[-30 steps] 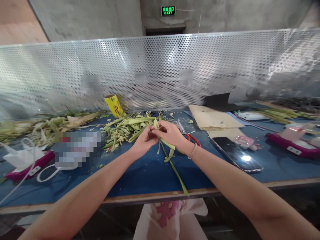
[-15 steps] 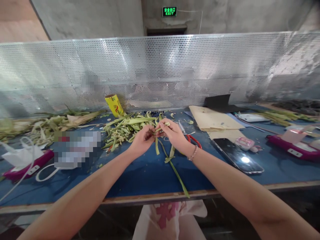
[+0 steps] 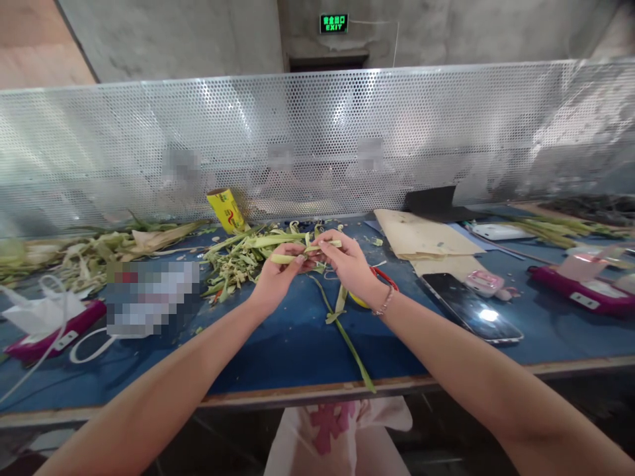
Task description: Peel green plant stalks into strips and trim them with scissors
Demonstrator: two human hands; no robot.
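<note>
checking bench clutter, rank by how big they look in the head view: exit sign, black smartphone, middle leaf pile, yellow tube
1. Middle leaf pile
2. Black smartphone
3. Yellow tube
4. Exit sign, the farthest away

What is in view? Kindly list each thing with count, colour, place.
Held strip: count unclear, green, centre
Stem: one, green, front centre
Leaf heap: one, green, left
Leaf scraps: many, yellowish, far left
Tube: one, yellow, back
Units: two, magenta, outer sides
Blurred item: one, greyish, left
Phone: one, black, right
Case: one, pink, right
Papers: at least two, beige, right
Card: one, black, back right
Stalks: several, green, far right
Loop: one, red, right
Screen: one, silver, back
Sign: one, green, top
Table: one, blue, below
Left hand: one, bare, centre
Right hand: one, bare, centre
</note>
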